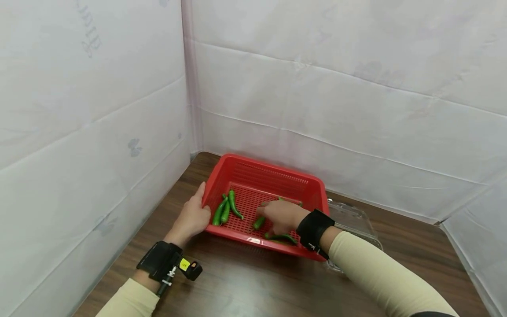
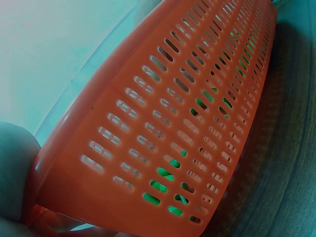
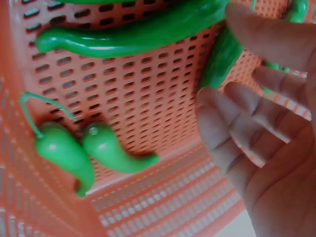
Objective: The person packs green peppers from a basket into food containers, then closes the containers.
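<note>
Green chilli peppers of glossy plastic look lie loose on the perforated floor of a red slotted plastic basket (image 1: 313, 185), which sits on a dark wood-grain table (image 1: 245, 281) near the back corner. A cluster of three (image 1: 225, 210) rests at the basket's left end; a single pepper (image 1: 259, 222) lies at the fingertips of the right hand (image 1: 282, 215); another (image 1: 282, 238) lies along the near wall below that hand.

Right hand: reaches inside the basket, fingers loosely spread and relaxed, touching or just short of the single pepper. No closed grasp is visible in the right wrist view; nothing is held.

Left hand (image 1: 192, 217): rests against the basket's left outer wall, thumb at the rim, fingers mostly straight, steadying and not clasping.

Risks, as judged:
- The peppers look smooth and curved; a pinch at a tapered end could let one slip or roll across the mesh.
- Thin stems may catch in the slots.
- The basket is light; should the left hand ease off, a push from the right could slide it toward the clear plastic clamshell container (image 1: 354, 220) just beside its right end.

Surroundings: white sheeting (image 1: 356, 88), creased, encloses the table on the left and far sides.
</note>
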{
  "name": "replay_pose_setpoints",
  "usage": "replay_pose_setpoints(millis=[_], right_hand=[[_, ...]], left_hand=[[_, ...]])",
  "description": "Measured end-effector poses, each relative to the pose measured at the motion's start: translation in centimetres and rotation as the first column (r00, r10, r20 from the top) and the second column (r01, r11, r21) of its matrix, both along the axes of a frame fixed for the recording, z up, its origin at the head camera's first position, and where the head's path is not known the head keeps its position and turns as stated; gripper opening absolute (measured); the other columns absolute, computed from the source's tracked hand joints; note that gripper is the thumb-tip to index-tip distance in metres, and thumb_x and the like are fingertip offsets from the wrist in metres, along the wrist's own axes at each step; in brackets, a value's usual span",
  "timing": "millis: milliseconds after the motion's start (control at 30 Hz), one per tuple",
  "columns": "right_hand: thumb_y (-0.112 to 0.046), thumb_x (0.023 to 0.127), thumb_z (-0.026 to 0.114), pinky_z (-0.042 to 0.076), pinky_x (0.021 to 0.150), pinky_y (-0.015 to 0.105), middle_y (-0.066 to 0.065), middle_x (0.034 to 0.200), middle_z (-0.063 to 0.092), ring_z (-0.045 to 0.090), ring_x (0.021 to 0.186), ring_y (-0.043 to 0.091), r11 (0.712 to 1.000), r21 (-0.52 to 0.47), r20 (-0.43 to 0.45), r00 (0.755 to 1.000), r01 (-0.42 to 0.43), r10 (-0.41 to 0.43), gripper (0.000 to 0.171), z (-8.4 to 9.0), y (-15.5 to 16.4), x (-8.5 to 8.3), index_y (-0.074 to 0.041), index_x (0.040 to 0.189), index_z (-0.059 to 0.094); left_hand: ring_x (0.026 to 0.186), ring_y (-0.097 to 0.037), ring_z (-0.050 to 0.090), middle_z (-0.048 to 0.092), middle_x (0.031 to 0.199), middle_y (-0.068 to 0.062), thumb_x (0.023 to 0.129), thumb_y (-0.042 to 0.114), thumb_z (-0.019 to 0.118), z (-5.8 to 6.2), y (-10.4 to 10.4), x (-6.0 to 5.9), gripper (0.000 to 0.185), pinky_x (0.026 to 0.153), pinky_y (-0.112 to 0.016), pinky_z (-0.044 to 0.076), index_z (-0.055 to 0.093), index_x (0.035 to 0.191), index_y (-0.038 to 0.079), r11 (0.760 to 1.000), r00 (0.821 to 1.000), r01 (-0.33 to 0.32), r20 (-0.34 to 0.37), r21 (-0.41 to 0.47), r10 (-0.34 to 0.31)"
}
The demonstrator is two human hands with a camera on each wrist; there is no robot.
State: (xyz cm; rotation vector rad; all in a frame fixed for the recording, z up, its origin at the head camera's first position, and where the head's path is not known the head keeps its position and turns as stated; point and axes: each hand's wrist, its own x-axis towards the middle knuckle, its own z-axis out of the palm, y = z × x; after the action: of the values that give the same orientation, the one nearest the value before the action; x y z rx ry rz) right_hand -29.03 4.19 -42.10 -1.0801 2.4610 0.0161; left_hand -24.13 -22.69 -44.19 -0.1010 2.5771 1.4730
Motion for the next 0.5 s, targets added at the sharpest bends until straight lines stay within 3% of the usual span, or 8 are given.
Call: replay_pose_setpoints(millis=[33,100,167,200,300,500], right_hand=[[-0.021,0.09,0.083,0.059,0.093,0.034,0.001,0.126,0.071,0.069,0.109,0.017,1.0,0.009,-0.003,1.0,-0.022,0.022,0.046,-0.1,-0.2,0.2,-0.016,0.132,0.067],[-0.015,0.09,0.08,0.057,0.079,0.028,-0.002,0.106,0.071,0.066,0.09,0.013,0.998,0.033,0.021,0.999,-0.047,0.046,0.033,-0.3,-0.4,0.5,-0.017,0.122,0.07],[-0.007,0.09,0.076,0.046,0.065,0.024,-0.006,0.082,0.061,0.053,0.071,0.009,0.995,0.07,0.033,0.997,-0.077,0.074,0.017,-0.6,-0.5,0.7,-0.018,0.101,0.07],[-0.004,0.09,0.074,0.039,0.061,0.023,-0.007,0.074,0.052,0.045,0.066,0.009,0.992,0.085,0.037,0.995,-0.095,0.092,0.016,-0.8,-0.6,0.8,-0.019,0.09,0.066],[0.0,0.087,0.07,0.03,0.058,0.025,-0.007,0.069,0.035,0.033,0.062,0.009,0.984,0.127,0.038,0.992,-0.124,0.121,0.033,-1.4,-0.6,1.0,-0.021,0.072,0.05],[0.0,0.084,0.072,0.035,0.057,0.023,-0.01,0.067,0.042,0.037,0.061,0.009,0.988,0.115,0.036,0.994,-0.103,0.099,0.035,-1.8,-0.4,1.2,-0.023,0.067,0.053]], left_hand=[[0.148,-0.045,0.043,0.033,0.166,-0.027,0.103,0.003,0.04,0.0,0.1,0.0,0.074,0.116,-0.063,0.04,0.006,0.168,0.007,1.0,1.0,-0.002,0.001,0.002,0.002],[0.148,-0.045,0.043,0.033,0.166,-0.027,0.103,0.003,0.04,0.0,0.2,0.1,0.074,0.116,-0.063,0.04,0.006,0.168,0.007,1.0,1.0,-0.002,-0.001,0.007,0.002],[0.148,-0.045,0.043,0.033,0.167,-0.027,0.103,0.002,0.04,0.0,0.2,0.2,0.074,0.115,-0.063,0.04,0.006,0.168,0.007,1.0,1.0,-0.001,0.0,0.017,0.001],[0.148,-0.045,0.043,0.032,0.167,-0.027,0.103,0.002,0.04,0.0,0.2,0.2,0.074,0.115,-0.064,0.039,0.006,0.168,0.008,1.0,1.0,-0.002,0.003,0.024,0.002],[0.148,-0.046,0.043,0.031,0.167,-0.027,0.103,0.001,0.04,0.0,0.3,0.3,0.074,0.115,-0.065,0.04,0.005,0.168,0.007,1.0,1.0,0.003,0.01,0.03,-0.003],[0.148,-0.045,0.043,0.032,0.167,-0.026,0.103,0.001,0.04,-0.1,0.4,0.2,0.074,0.116,-0.064,0.04,0.005,0.168,0.007,1.0,1.0,0.008,0.005,0.029,-0.009]])
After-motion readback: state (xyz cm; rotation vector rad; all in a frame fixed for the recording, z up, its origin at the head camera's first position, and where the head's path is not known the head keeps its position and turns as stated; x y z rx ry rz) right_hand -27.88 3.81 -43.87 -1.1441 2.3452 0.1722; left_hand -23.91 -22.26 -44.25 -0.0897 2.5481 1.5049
